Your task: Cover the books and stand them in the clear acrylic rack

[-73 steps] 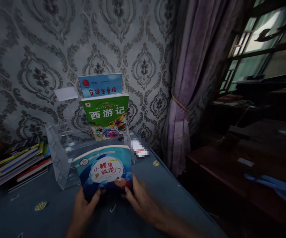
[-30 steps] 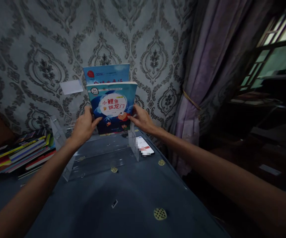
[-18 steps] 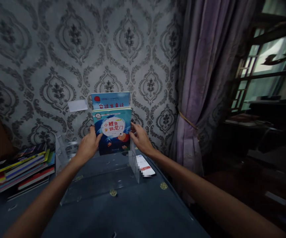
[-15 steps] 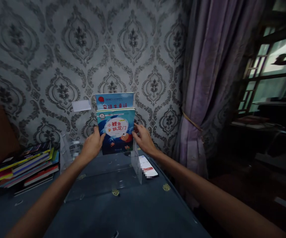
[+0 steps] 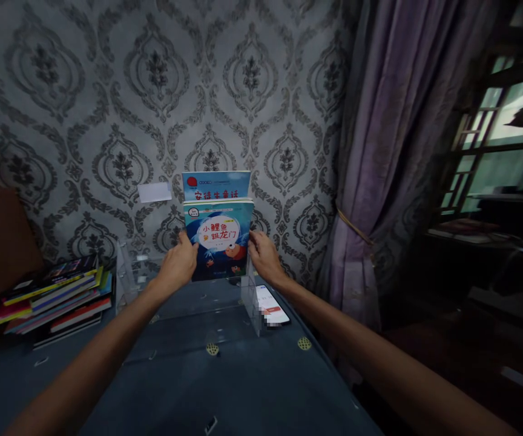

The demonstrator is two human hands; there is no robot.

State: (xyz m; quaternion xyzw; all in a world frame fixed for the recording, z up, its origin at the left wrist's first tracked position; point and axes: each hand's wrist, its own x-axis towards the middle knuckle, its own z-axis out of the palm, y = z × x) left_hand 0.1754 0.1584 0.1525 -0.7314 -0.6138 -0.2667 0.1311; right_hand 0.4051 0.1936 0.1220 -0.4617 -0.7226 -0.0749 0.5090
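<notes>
A blue picture book (image 5: pixel 218 257) with a white oval, red and dark Chinese title characters and a cartoon fish stands upright between my hands. My left hand (image 5: pixel 180 257) grips its left edge, fingers closed with the thumb on the front. At the right edge, my right hand (image 5: pixel 265 254) is closed on the same book. A lighter blue book (image 5: pixel 216 184) with red characters rises behind it, its lower part hidden. Both are at the back of a clear plastic rack (image 5: pixel 251 306); the book's bottom edge is near the rack's rear, and I cannot tell whether it rests there.
A stack of books (image 5: pixel 68 297) lies on the left of the dark cloth-covered table (image 5: pixel 261 387), beside a brown box (image 5: pixel 2 242). A lit phone (image 5: pixel 274 307) lies just right of the rack. A purple curtain (image 5: pixel 361 181) hangs beyond the table's right edge.
The view has shifted slightly, so the wall, books and hands appear a little farther right. My hands keep their grip on the front book, which shows little movement of its own.
</notes>
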